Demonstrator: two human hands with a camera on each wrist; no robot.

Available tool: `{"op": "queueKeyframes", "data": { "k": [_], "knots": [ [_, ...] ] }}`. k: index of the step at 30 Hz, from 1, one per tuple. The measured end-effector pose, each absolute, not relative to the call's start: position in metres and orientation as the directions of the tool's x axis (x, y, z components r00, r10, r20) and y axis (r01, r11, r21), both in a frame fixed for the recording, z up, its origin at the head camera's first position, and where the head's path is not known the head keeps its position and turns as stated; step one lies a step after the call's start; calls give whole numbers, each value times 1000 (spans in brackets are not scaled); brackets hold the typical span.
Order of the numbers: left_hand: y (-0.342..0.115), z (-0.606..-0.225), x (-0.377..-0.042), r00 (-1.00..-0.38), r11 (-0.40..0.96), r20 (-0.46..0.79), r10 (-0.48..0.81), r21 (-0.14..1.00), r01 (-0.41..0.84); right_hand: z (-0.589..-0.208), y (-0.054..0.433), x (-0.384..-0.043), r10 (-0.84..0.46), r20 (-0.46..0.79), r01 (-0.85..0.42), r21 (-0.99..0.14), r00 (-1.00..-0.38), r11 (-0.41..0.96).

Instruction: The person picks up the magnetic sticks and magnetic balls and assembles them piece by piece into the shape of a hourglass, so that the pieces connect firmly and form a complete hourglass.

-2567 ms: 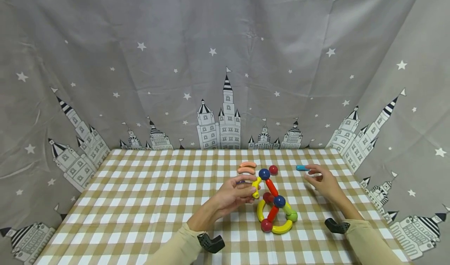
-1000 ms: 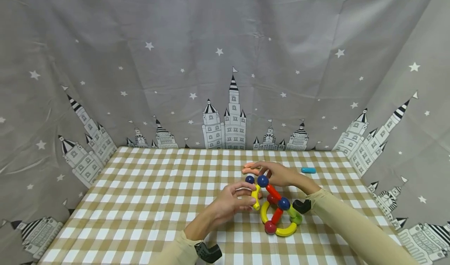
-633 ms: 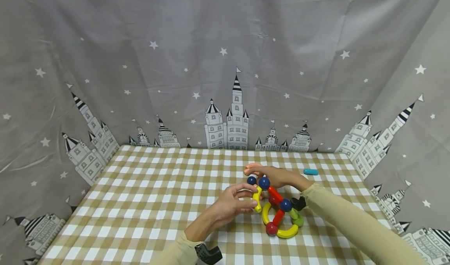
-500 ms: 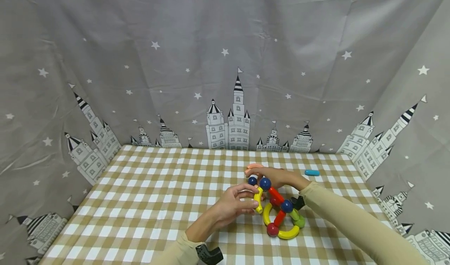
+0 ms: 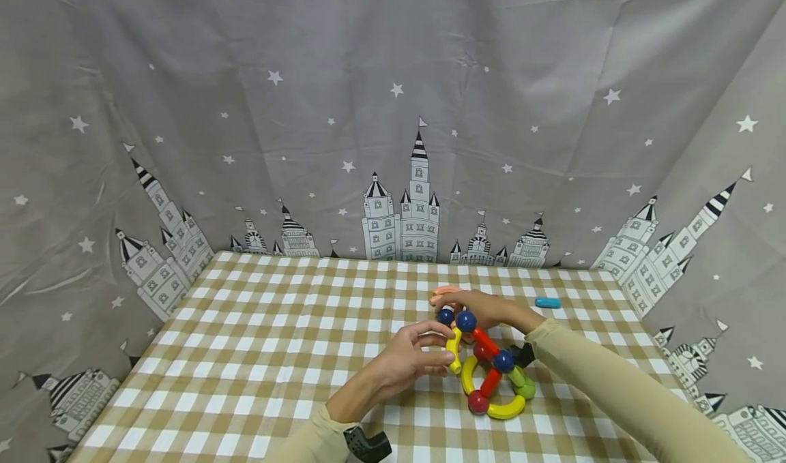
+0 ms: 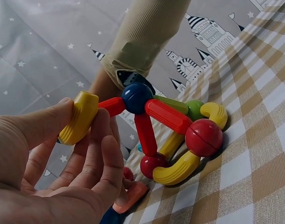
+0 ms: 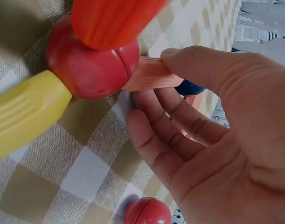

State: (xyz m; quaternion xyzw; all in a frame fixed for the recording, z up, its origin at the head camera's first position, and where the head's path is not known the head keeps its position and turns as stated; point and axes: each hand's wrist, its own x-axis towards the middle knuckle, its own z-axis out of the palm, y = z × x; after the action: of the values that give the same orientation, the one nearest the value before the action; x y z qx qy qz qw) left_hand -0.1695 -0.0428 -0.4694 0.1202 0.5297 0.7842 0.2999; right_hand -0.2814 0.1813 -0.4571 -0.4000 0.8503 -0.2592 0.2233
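Observation:
My left hand [image 5: 405,357] pinches a curved yellow magnetic stick [image 6: 80,116] between thumb and fingers. In the head view this stick reaches up to the dark blue ball [image 5: 466,321] topping a magnetic stick-and-ball structure. Red sticks [image 6: 168,116], a second blue ball [image 5: 503,361], red balls [image 6: 204,137], a green ball [image 6: 195,109] and curved yellow sticks [image 5: 506,408] form the rest. My right hand [image 7: 221,126] reaches behind the structure and pinches a salmon stick [image 7: 154,74], whose end lies against a red ball [image 7: 93,60]. Another blue ball [image 5: 445,316] shows beyond the stick.
A light blue stick [image 5: 548,303] lies at the back right of the checked tablecloth [image 5: 276,326]. More salmon [image 5: 447,290] shows behind the right hand. A loose red ball [image 7: 148,212] sits below that hand. A grey castle-print curtain [image 5: 307,108] closes off the back.
My right hand has left the light blue stick, moved left behind the structure and now holds a salmon stick. The left hand keeps its grip on the yellow stick. The head view has shifted slightly.

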Motion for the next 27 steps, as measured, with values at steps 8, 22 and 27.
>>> {"op": "queueKeyframes", "data": {
  "k": [8, 22, 27],
  "knots": [
    [-42, -467, -169, -795, -240, -143, 590, 909, -342, -449, 188, -280, -751, -115, -493, -688, -650, 532],
    [-44, -468, -171, -800, -235, -167, 577, 904, -358, -409, 224, -246, -639, 23, -447, -733, -769, 512],
    [-43, -467, -172, -798, -227, -178, 576, 903, -365, -394, 235, -226, -604, 79, -459, -729, -793, 508]
  ]
}}
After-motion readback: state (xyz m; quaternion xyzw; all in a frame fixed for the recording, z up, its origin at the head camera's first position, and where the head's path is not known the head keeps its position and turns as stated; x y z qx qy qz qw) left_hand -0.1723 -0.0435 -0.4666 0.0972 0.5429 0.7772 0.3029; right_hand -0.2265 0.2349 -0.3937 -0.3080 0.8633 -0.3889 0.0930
